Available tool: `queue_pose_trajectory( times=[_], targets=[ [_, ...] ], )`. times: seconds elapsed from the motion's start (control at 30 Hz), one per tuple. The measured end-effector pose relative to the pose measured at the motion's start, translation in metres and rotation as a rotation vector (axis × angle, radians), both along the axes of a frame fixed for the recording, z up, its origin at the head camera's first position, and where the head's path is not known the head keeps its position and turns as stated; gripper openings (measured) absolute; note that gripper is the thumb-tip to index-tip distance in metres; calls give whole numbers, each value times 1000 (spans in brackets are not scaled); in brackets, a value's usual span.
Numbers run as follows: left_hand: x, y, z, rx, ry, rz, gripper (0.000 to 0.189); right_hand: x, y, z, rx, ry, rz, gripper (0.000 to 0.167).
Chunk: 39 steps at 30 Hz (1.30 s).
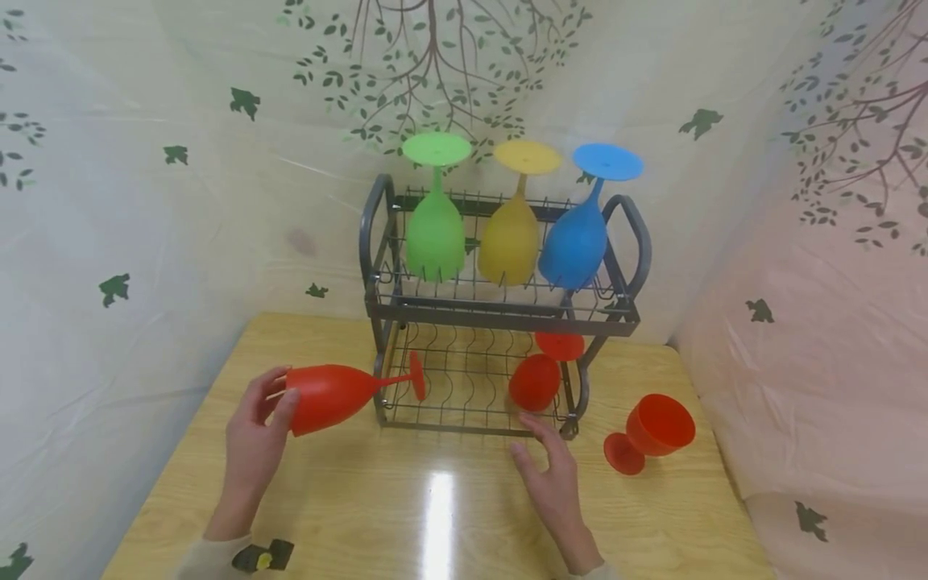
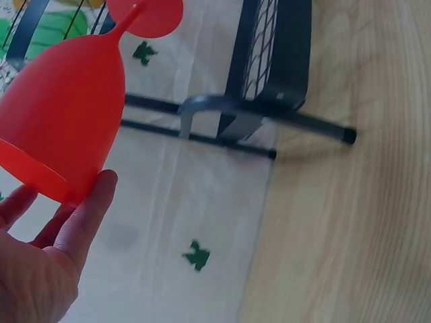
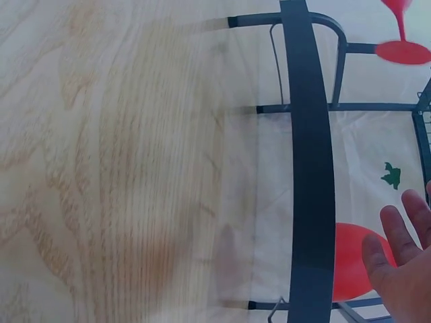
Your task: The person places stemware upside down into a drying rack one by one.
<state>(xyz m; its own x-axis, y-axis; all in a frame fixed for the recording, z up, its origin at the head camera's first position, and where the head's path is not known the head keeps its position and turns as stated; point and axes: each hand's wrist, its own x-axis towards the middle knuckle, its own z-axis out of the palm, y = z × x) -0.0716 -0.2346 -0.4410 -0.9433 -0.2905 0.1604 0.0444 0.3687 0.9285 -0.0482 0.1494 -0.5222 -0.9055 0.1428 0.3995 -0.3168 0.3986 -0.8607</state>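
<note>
My left hand pinches a red plastic wine glass at its rim. The glass lies sideways in the air, its stem and foot pointing right, over the left end of the rack's lower tier in the head view. In the left wrist view, thumb and fingertips grip the edge of the bowl. On the right of the lower tier leans another red wine glass, foot up. My right hand is just in front of it, fingers spread and holding nothing; in the right wrist view it overlaps that glass's bowl.
A dark two-tier dish rack stands at the back of the wooden table. Upside down on its top tier are green, yellow and blue wine glasses. A red goblet tilts on the table at right. Patterned sheeting hangs behind.
</note>
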Motion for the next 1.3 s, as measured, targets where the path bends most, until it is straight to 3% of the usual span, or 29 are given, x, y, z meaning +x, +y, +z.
queue_pose_trajectory(
  times=[0.27,0.8,1.03,1.3],
  targets=[
    [-2,32,-16,90,-19,-79,41,0,-5,2,-12,-29,-1,43],
    [-2,84,-39,324,-146,-203,41,4,-8,1,-35,-66,32,38],
    [-2,99,-43,351,-160,-216,40,6,-13,1,-18,-65,28,35],
    [1,115,-48,383,-186,-214,42,7,-16,1,-52,-123,64,40]
  ],
)
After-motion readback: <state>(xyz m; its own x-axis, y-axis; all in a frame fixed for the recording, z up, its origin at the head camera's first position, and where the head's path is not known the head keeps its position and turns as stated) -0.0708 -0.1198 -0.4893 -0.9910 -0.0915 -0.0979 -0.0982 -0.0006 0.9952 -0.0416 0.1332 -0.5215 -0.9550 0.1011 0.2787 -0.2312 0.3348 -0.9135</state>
